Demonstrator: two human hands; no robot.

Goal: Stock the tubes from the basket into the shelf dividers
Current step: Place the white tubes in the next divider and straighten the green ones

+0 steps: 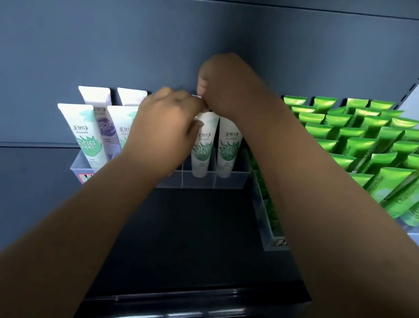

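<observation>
A clear acrylic divider tray [227, 180] stands on the dark shelf and holds several white tubes with green or purple print. Both hands meet over its middle. My left hand [165, 125] and my right hand [224, 85] each pinch the flat top end of a white tube with green print [200, 154], which stands upright in a middle compartment. Another white-and-green tube [227, 152] stands just to its right. A further one [89, 135] leans at the tray's left end. The basket is not in view.
A second clear divider [265, 219] to the right is packed with several bright green tubes [387, 159]. The grey back panel [112, 38] rises behind. The dark shelf surface [196, 240] lies in front of the trays, with a glossy front rail [175, 312].
</observation>
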